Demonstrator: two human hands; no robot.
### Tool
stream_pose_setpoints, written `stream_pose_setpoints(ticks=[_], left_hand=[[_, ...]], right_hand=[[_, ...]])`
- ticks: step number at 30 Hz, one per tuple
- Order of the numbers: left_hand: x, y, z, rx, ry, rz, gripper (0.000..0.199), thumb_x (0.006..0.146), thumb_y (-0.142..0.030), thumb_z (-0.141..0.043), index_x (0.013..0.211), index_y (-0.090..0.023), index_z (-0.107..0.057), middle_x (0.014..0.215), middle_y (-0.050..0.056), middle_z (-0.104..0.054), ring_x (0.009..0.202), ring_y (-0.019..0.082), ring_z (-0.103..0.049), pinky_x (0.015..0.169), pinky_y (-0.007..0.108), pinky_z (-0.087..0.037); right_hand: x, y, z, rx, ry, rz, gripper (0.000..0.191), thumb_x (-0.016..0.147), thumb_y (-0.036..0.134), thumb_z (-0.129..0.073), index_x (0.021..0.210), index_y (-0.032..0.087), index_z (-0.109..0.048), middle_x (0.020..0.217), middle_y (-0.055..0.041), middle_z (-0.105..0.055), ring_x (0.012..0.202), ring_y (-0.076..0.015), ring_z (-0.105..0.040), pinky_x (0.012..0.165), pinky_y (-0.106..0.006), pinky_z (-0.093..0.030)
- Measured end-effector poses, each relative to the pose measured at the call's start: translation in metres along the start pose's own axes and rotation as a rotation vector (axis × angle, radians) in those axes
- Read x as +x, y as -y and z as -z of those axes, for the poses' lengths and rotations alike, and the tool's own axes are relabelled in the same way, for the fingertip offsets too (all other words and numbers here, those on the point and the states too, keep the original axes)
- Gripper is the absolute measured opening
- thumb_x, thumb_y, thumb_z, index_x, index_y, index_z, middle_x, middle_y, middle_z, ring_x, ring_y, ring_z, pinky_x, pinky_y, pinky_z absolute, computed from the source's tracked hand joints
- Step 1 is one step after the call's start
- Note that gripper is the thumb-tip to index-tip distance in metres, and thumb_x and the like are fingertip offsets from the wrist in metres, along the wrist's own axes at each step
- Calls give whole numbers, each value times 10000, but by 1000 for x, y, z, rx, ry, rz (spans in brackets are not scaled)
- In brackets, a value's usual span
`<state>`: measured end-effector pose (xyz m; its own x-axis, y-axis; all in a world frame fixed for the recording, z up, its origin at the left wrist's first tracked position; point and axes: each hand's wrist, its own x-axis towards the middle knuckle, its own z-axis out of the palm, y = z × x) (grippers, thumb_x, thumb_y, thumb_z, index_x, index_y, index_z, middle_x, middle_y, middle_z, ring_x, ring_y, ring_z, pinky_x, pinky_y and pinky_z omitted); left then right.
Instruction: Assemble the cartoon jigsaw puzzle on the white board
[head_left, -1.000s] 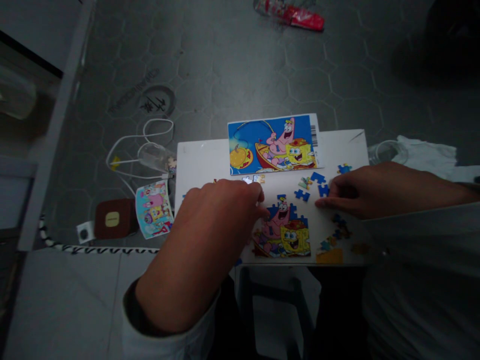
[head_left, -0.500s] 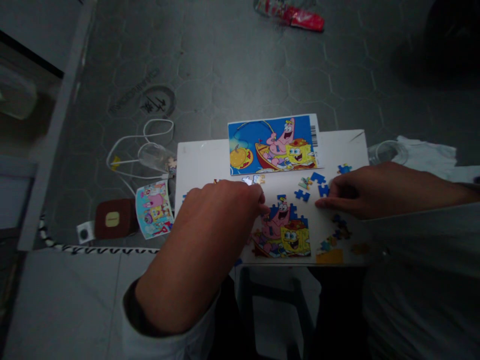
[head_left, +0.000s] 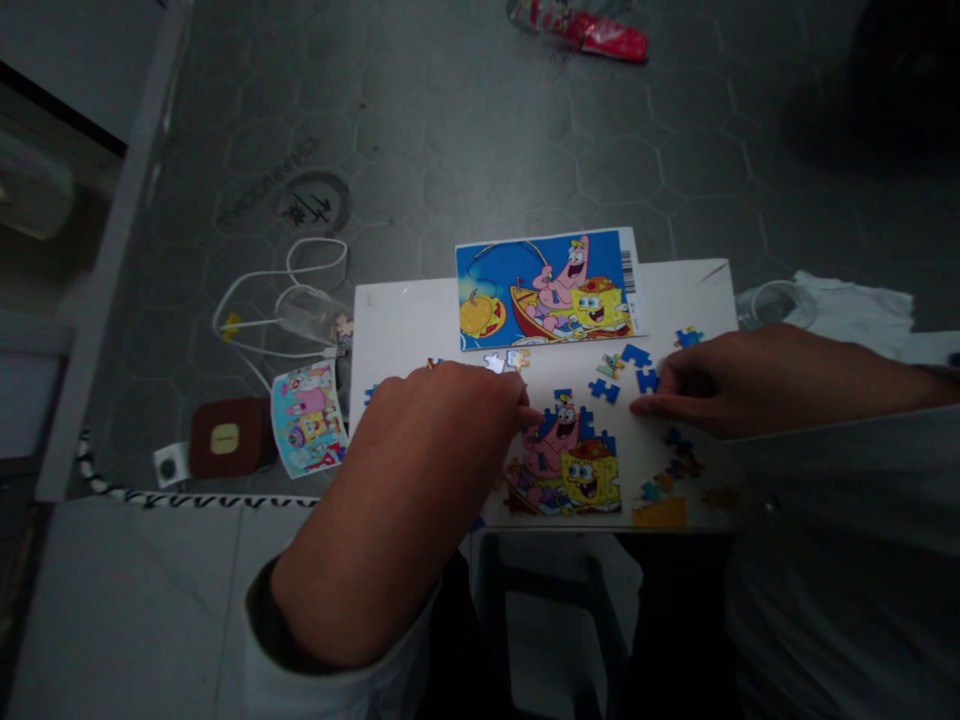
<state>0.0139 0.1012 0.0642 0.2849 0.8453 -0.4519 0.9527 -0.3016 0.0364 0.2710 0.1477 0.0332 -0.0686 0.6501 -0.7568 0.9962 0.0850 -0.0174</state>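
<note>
A partly joined jigsaw puzzle [head_left: 570, 460] with a pink starfish and a yellow sponge figure lies on a white table [head_left: 405, 320]. My left hand [head_left: 472, 410] reaches over its left side, fingers curled together at the puzzle's upper left edge; whatever they hold is hidden beneath the hand. On the right, my right hand [head_left: 705, 380] rests with thumb and forefinger closed about a blue puzzle piece [head_left: 647, 381]. Several loose pieces [head_left: 604, 390] lie between that hand and the puzzle. Behind them is the picture card [head_left: 547, 290] showing the same figures.
More loose pieces [head_left: 679, 455] and a yellow strip [head_left: 660, 513] lie at the table's right front. Left of it are a plastic cup [head_left: 307, 312], a white cable [head_left: 281, 272], a cartoon card [head_left: 307, 420] and a brown box [head_left: 229, 438]. A clear container [head_left: 776, 303] stands right.
My left hand has shifted very slightly at the puzzle's upper left edge. My right hand and the loose pieces stay where they were.
</note>
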Motion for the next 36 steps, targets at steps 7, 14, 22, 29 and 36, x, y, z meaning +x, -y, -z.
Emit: stream_pose_setpoints(ticks=[7,14,22,29,36], left_hand=[[0,1,0,4,10,25,334,1101,-304,-567,1114,-309,-901,1012,116,-880,909,378,-852,745,439,-623],[0,-1,1,20,27,20,306,1112,-359,-595,1101,-323,-899,997,105,-886,916,384,-854,731,428,-610],[1,-5,4,42,53,27,306,1107,-421,-611,1092,-313,-897,992,111,-884,886,396,-848,707,431,-599],[2,-6,4,29,47,27,298,1108,-429,-619,1110,-320,-896,1021,95,-894,910,394,-854,717,424,-594],[2,-5,6,36,62,25,318,1124,-426,-601,1117,-319,-900,1003,101,-892,902,411,-853,718,441,-607]], right_hand=[[1,-1,-1,67,-29,32,485,859,751,-759,684,298,-765,724,-92,-777,567,-262,-662,551,-410,-466],[-4,7,3,8,-17,-15,430,923,659,-734,699,295,-777,757,-77,-810,605,-253,-694,590,-413,-511],[0,-1,-2,-9,-42,29,505,907,750,-703,680,304,-768,750,-86,-812,604,-263,-700,569,-413,-516],[1,1,-1,-5,-15,20,460,917,688,-723,678,295,-753,730,-73,-782,612,-251,-674,602,-420,-503],[-2,2,-1,4,-22,10,455,908,699,-731,696,298,-766,750,-90,-797,625,-276,-694,595,-428,-503]])
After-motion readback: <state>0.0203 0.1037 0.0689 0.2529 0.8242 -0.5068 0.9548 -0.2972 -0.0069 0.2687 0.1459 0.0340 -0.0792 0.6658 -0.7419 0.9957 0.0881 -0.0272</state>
